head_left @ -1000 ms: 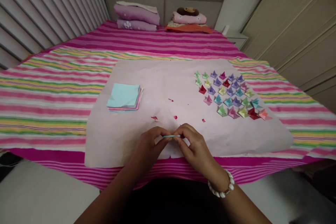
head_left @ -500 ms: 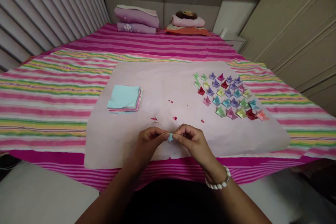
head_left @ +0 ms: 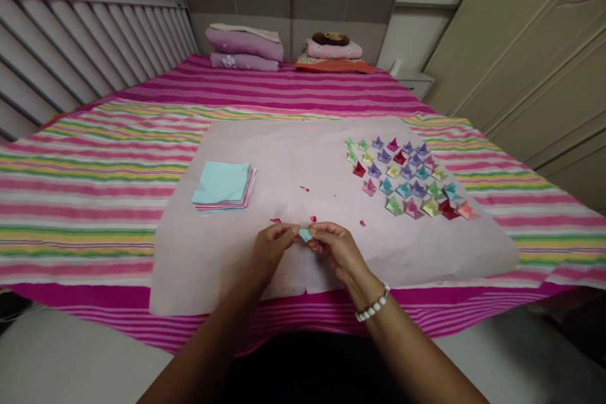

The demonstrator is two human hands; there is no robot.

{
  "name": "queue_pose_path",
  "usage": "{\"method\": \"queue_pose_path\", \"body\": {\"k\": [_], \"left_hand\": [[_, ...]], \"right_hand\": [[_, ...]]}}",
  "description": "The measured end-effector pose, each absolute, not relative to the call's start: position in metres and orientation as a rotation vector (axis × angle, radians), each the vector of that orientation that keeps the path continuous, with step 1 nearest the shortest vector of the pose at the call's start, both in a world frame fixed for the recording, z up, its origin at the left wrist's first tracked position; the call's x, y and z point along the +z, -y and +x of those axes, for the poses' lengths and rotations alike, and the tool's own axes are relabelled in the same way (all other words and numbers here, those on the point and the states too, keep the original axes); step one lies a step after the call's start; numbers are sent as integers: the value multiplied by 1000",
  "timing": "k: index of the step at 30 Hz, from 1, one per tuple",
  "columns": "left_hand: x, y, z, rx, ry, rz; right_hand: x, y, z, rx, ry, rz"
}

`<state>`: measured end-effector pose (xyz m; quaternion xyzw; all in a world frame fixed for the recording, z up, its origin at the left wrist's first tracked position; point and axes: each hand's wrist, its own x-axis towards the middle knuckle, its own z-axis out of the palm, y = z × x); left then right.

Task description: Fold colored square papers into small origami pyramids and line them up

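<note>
My left hand [head_left: 272, 246] and my right hand [head_left: 334, 247] meet over the near part of a pale pink sheet [head_left: 303, 170] spread on the bed. Both pinch a small folded light-blue paper piece [head_left: 305, 235] between their fingertips. A white bead bracelet [head_left: 372, 307] circles my right wrist. A stack of square coloured papers [head_left: 223, 185], light blue on top, lies to the left on the sheet. Several small folded paper shapes [head_left: 407, 178] in many colours are laid in rows at the right.
A few tiny red paper scraps [head_left: 305, 189] lie on the sheet near my hands. The bed has a pink striped cover [head_left: 95, 164]. Folded pillows and blankets [head_left: 246, 45] sit at the headboard. A slatted rail is at the left, wardrobe doors [head_left: 521, 57] at the right.
The light-blue paper went from a flat strip held edge-on to a smaller folded piece. My hands moved slightly forward over the sheet, and the view tilted down a little.
</note>
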<state>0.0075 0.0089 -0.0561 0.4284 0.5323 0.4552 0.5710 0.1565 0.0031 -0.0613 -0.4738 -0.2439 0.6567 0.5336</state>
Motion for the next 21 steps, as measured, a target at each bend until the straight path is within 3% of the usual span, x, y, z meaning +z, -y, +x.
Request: {"method": "queue_pose_path", "body": {"k": [8,21], "left_hand": [[-54,-27,-1,1176,-1098,1845],[-76,-66,11,1076,-1149,1898]], "right_hand": [[-67,-20,163,1574,585,-1134],[-90,-54,167,1407,884,-1223]]}}
